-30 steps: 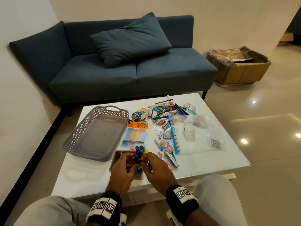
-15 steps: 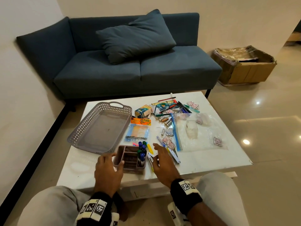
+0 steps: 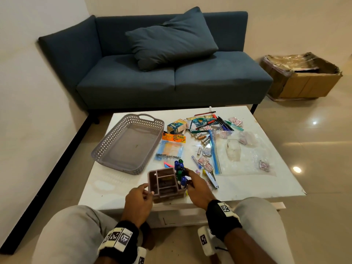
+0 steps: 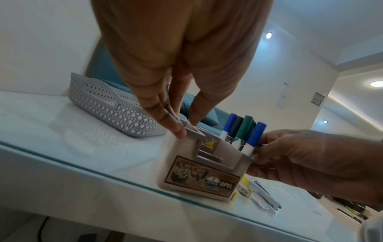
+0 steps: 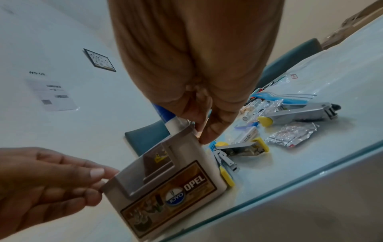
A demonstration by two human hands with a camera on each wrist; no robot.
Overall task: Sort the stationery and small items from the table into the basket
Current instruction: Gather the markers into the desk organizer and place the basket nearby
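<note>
1. The sofa (image 3: 171, 77) stands well beyond my fingers, past the far edge of the counter (image 3: 247, 183), with a cushion (image 3: 171, 39) leaning on its back.
2. A cardboard box (image 3: 304, 80) sits on the floor, far off to the right of my fingers.
3. The grey basket (image 3: 106, 149) lies on the counter just beyond and to the left of my left hand (image 3: 138, 203); I see no stationery in it.
4. A clear zip bag (image 3: 245, 161) lies flat to the right of my right hand (image 3: 198, 187), with pens, batteries and small foil packets scattered beyond it.
5. The brown organiser (image 3: 165, 184) stands at the near edge of the counter, between my two hands.
6. My left fingers (image 4: 176, 129) pinch its left rim, thumb inside and fingertips on the outer wall.
7. My right fingers (image 5: 209, 132) are curled on its right wall, gripping it.
8. Capped markers (image 4: 244, 129) stand upright in the right compartment, just beside my right fingers.
9. A stapler (image 5: 302, 113) and yellow-handled clips lie on the counter just right of my right fingers.
</note>
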